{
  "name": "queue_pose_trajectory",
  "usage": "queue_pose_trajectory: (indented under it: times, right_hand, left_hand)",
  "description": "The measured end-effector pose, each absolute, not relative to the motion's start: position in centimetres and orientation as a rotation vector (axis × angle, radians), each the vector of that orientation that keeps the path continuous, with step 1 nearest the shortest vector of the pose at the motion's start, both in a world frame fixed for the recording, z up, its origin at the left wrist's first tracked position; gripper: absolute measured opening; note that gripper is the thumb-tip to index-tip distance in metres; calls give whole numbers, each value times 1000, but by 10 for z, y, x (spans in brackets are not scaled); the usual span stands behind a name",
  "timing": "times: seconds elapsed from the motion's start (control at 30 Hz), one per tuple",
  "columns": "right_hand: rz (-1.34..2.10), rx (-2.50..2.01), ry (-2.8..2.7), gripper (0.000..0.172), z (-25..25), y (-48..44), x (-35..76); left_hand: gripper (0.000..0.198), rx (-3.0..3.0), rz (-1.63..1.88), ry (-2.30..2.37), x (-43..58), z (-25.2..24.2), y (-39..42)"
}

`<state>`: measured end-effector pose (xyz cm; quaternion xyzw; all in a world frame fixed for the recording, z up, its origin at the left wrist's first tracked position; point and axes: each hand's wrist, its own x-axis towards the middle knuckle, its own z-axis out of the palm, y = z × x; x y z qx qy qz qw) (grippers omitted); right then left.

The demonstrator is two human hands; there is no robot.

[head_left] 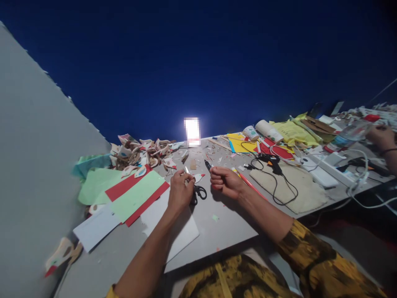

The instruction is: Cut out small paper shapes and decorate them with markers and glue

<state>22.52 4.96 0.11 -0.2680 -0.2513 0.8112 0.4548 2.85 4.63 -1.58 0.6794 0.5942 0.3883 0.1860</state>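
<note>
My left hand (180, 188) is closed, its thumb and fingers pinched at a small white cut-out (199, 178) with a red tip. Black-handled scissors (200, 192) lie on the table right beside that hand, partly hidden by it. To the right, my right hand (227, 182) is curled into a fist around a slim black pen (207, 165), whose dark end points up and away from me. White paper (182, 231) lies beneath my left forearm. A red pencil-like stick (252, 185) rests by my right wrist.
Left: a heap of cut-outs (145, 153), green sheets (139, 194) and red sheets (149, 209). Right: a black glue gun (273, 164) with its cord on a beige board (297, 186), a white power strip (333, 167), a bottle (347, 134) and another person's hand (381, 138).
</note>
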Motion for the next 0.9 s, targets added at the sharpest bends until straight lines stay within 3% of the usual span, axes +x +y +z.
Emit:
queue_pose_trajectory:
  times: [0.17, 0.43, 0.7, 0.9]
  right_hand:
    - [2056, -643, -510, 26, 1, 57, 217]
    - [1878, -622, -442, 35, -1, 67, 201]
    - [1725, -725, -297, 21, -7, 71, 205]
    - [1499, -896, -654, 28, -9, 72, 214]
  left_hand:
    - [12, 1839, 1280, 1488, 36, -3, 36]
    - [17, 1200, 1128, 1048, 43, 8, 28]
    - [23, 1101, 1056, 1052, 47, 6, 26]
    - [25, 856, 1066, 1088, 47, 1, 29]
